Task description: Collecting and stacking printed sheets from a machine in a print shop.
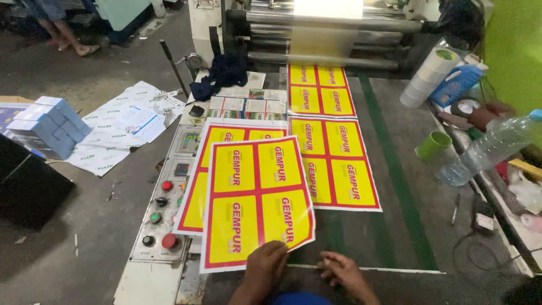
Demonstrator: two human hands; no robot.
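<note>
Pinching the near edge of the top yellow-and-red printed sheet (257,200), the left hand (265,264) holds it over a second sheet on the table (406,141) — the right hand (341,271) rests just beside, fingers apparently loosely spread, touching the table's near edge.

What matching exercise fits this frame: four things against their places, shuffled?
Things:
1. green cup
2. clear plastic bottle
3. stack of blue boxes
4. dark cloth

Places:
A. on the floor at far left
B. lying at the right edge of the table
C. by the machine's rollers
D. standing on the table right of the sheets

Pairs: 1-D, 2-B, 3-A, 4-C
</note>
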